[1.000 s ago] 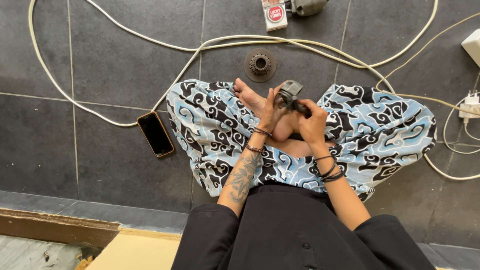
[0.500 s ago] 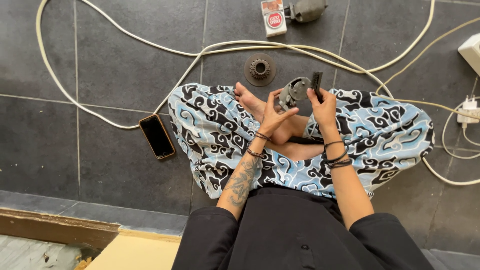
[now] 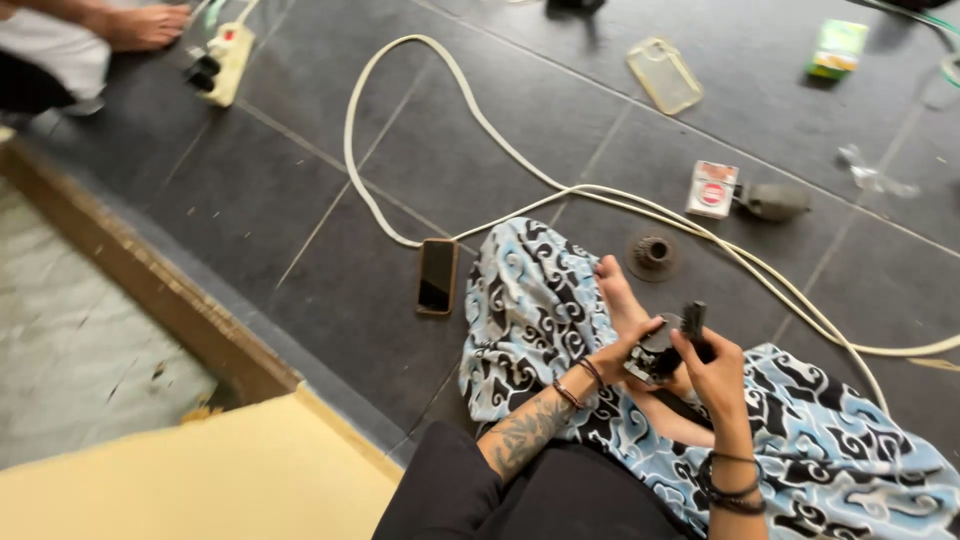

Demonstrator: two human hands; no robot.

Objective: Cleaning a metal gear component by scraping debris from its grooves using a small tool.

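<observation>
Left hand [image 3: 622, 352] and right hand [image 3: 716, 368] grip a dark metal part [image 3: 668, 350].

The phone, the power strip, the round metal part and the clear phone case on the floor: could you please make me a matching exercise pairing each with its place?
Things:
1. phone
2. power strip
3. round metal part
4. clear phone case

Places:
A. far left, near another person's hand
B. just beyond the bare foot, beside the white cable
C. far across the tiles, toward the green box
D. flat on the tile beside the left edge of the patterned cloth

Pairs: 1-D, 2-A, 3-B, 4-C
</observation>
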